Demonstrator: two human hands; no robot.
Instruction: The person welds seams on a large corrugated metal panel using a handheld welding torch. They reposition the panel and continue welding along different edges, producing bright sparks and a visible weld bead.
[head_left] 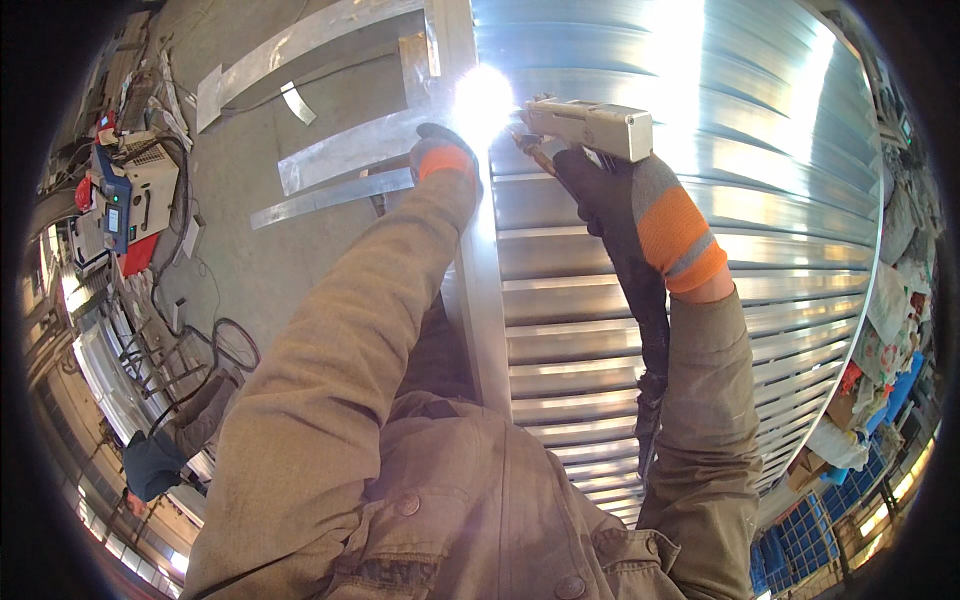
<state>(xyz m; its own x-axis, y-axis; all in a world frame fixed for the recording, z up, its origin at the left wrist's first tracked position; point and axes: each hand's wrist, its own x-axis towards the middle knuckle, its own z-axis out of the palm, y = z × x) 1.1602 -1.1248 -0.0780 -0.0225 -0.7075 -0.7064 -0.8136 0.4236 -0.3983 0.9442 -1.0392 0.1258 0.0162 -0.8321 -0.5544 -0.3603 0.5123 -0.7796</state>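
Note:
My right hand [612, 192], in a dark glove with a grey and orange cuff, grips a welding torch [592, 126] with a boxy metal body. A dark sleeved cable [652, 400] trails from it along my right forearm. At the torch tip a blinding white arc [484, 103] burns on the edge of a long metal beam [484, 330], and its glare hides the joint. My left hand [443, 160], gloved with an orange cuff, is at the beam's left side, close to the arc; its fingers are mostly hidden. Beneath the torch lies a ribbed shiny metal panel [570, 310].
Flat metal strips [340, 150] extend left from the beam above the grey floor [300, 235]. Far left stands a machine with a blue front panel [115, 205], with loose cables [215, 335] below. Another person [160, 460] bends at lower left. Sacks and boxes [840, 440] are heaped beyond the panel's right edge.

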